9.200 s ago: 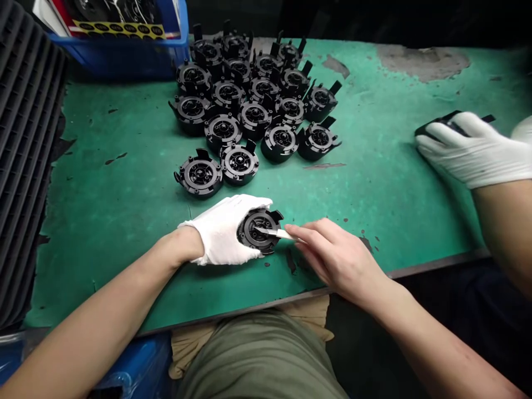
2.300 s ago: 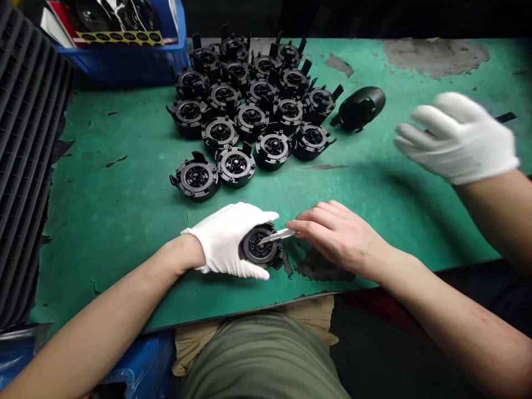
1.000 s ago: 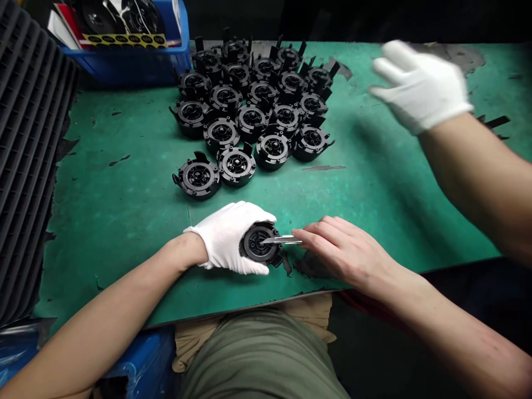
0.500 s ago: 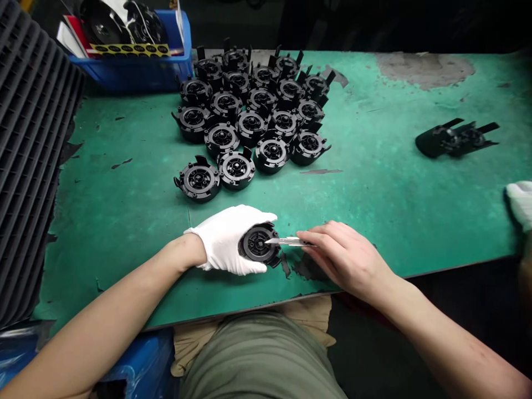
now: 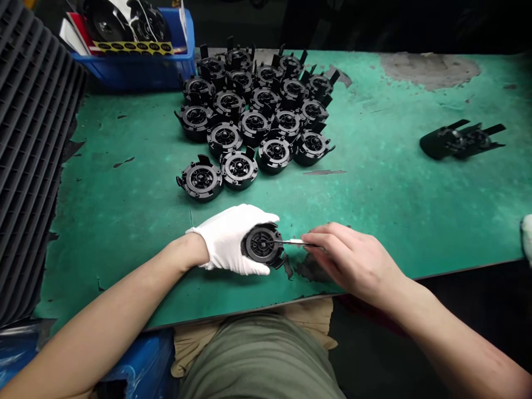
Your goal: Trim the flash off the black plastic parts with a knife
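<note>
currently left hand (image 5: 233,239) in white glove, fingers clamped around black round part (image 5: 262,244) over counter (image 5: 166,233). right hand (image 5: 353,257), at its 3 o'clock, has fingers pinched on thin blade tool (image 5: 294,241).

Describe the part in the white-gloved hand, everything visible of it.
The round black part looks like molded plastic. Its upward face shows a flat ring around a recessed center with ribs and small holes; tabs stick out at the rim. The gloved left hand grips its side, fingers and thumb around it, low over the green table. The thin blade in the bare right hand reaches over its face; contact is unclear.
</note>
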Action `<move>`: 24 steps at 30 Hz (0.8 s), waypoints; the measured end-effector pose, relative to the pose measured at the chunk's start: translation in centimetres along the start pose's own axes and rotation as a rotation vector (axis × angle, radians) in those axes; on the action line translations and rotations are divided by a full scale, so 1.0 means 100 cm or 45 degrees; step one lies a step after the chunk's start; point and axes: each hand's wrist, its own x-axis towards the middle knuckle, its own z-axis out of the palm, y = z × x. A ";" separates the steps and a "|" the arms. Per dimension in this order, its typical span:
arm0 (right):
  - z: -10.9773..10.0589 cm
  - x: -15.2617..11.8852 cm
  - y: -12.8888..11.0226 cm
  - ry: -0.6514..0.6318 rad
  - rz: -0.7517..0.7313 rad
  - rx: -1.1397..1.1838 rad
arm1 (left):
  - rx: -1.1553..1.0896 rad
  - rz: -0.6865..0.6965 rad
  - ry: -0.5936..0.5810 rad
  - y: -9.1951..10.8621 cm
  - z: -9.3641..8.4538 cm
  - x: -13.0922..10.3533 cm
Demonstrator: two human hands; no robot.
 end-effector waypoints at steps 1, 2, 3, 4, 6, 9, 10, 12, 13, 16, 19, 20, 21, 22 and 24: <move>-0.002 -0.001 -0.002 -0.002 -0.006 -0.027 | -0.011 0.005 0.006 0.000 0.000 0.000; -0.003 -0.001 -0.004 -0.012 -0.026 -0.060 | -0.020 0.008 0.012 -0.001 0.000 0.000; -0.004 -0.001 -0.006 -0.020 -0.045 -0.095 | -0.023 0.006 0.016 -0.001 0.000 0.000; -0.005 -0.001 -0.009 -0.023 -0.057 -0.127 | -0.022 0.002 0.019 -0.002 0.000 0.000; -0.006 0.000 -0.014 -0.013 -0.047 -0.169 | -0.018 -0.005 0.019 -0.002 0.000 0.000; -0.001 -0.001 -0.019 -0.015 -0.004 -0.181 | -0.017 0.007 0.013 -0.003 0.000 0.000; 0.001 -0.002 -0.019 -0.019 0.006 -0.181 | -0.016 0.013 0.016 -0.002 0.000 -0.001; 0.006 -0.005 -0.020 -0.028 0.015 -0.178 | -0.009 0.022 0.027 -0.002 0.001 -0.001; 0.008 -0.006 -0.019 -0.029 0.014 -0.176 | -0.001 0.025 0.032 -0.002 0.001 -0.001; 0.010 -0.009 -0.019 -0.043 0.003 -0.153 | 0.023 0.018 0.027 -0.001 0.000 -0.001; 0.006 -0.008 -0.019 -0.067 0.008 -0.137 | 0.029 0.001 0.020 0.000 0.000 -0.001; 0.004 -0.007 -0.018 -0.078 0.014 -0.136 | 0.023 -0.003 0.023 0.000 0.000 -0.001; 0.003 -0.006 -0.018 -0.086 0.019 -0.138 | 0.018 -0.007 0.026 0.000 0.000 -0.001; 0.001 -0.005 -0.018 -0.096 0.025 -0.141 | 0.012 -0.014 0.028 0.000 0.000 -0.002; -0.001 -0.003 -0.017 -0.105 0.037 -0.139 | 0.003 -0.028 0.027 -0.001 0.000 -0.002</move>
